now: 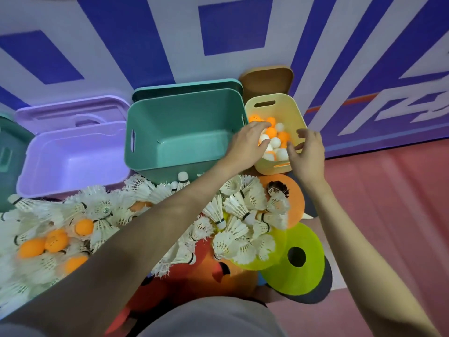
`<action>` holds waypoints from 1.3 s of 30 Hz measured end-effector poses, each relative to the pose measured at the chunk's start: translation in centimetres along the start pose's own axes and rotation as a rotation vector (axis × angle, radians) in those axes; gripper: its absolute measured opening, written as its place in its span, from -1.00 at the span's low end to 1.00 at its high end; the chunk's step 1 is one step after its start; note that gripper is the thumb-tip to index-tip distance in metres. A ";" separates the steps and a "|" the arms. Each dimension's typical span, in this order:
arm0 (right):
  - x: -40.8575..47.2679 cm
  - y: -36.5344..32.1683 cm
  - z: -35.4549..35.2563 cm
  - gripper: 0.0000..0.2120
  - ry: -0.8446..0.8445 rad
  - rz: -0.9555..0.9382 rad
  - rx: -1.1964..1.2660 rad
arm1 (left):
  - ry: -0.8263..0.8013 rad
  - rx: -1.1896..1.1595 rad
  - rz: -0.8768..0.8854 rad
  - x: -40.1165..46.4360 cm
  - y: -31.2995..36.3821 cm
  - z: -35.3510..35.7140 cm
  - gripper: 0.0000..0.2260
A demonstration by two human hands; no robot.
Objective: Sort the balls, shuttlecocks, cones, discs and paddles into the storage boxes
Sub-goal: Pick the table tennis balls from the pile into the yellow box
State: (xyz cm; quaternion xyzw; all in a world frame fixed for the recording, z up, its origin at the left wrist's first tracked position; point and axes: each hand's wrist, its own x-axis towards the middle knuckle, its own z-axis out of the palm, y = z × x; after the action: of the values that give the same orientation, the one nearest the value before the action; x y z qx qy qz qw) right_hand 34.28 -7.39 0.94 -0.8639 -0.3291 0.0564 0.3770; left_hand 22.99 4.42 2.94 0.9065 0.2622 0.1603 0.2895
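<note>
Both hands are hovering over the yellow box: the left hand is curling over the balls (its grip hidden from view), the right hand is hanging slack and empty; dropping balls low should be stopping bounce-outs.

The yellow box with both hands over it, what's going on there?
A person is sorting sports gear. Both hands, left hand and right hand, reach over the yellow box, which holds orange and white balls. The green box and purple box look empty. Shuttlecocks and orange balls remain piled in front.
</note>
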 end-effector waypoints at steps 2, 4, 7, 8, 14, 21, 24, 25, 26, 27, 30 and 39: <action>-0.9 0.0 0.2 -0.66 -0.014 0.001 -0.010 | 0.015 -0.002 -0.002 -1.2 -0.5 -0.3 -0.66; -2.1 -0.3 0.6 -0.66 -0.046 -0.018 -0.020 | 0.034 -0.005 -0.002 -2.9 -1.2 -1.0 -0.67; -4.7 -1.5 1.7 -0.67 -0.094 -0.094 -0.061 | 0.068 -0.022 -0.029 -6.0 -2.6 -2.7 -0.67; -5.6 -2.2 2.1 -0.67 -0.112 -0.112 -0.069 | 0.076 -0.035 -0.051 -7.2 -3.2 -3.5 -0.67; -11.3 -7.5 5.4 -0.70 -0.243 -0.314 -0.081 | 0.101 -0.040 -0.179 -15.6 -8.1 -8.5 -0.67; -17.0 -14.5 10.1 -0.66 -0.379 -0.504 -0.160 | 0.247 -0.053 -0.301 -25.5 -13.3 -14.5 -0.67; -18.8 -17.7 12.0 -0.67 -0.450 -0.601 -0.148 | 0.313 -0.039 -0.334 -29.0 -15.1 -17.1 -0.70; -19.4 -18.9 12.7 -0.67 -0.480 -0.626 -0.137 | 0.324 -0.029 -0.353 -30.2 -15.9 -17.9 -0.71; -20.1 -20.0 13.5 -0.66 -0.509 -0.646 -0.125 | 0.331 -0.022 -0.376 -31.3 -16.7 -18.7 -0.72; -20.7 -21.1 14.2 -0.66 -0.537 -0.668 -0.111 | 0.334 -0.012 -0.397 -32.3 -17.6 -19.4 -0.73; -22.8 -23.9 16.5 -0.65 -0.639 -0.751 -0.071 | 0.334 0.037 -0.435 -35.0 -20.1 -21.4 -0.74; -27.3 -26.8 20.9 -0.76 -0.843 -0.910 -0.136 | 0.170 0.208 -0.481 -38.7 -24.0 -23.8 -0.72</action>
State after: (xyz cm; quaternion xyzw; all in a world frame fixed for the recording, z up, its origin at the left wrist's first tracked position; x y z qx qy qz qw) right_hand -8.23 2.14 0.48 -0.5626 -0.7876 0.2053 0.1451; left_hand -28.11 9.58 1.49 0.8263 0.5085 0.1345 0.2015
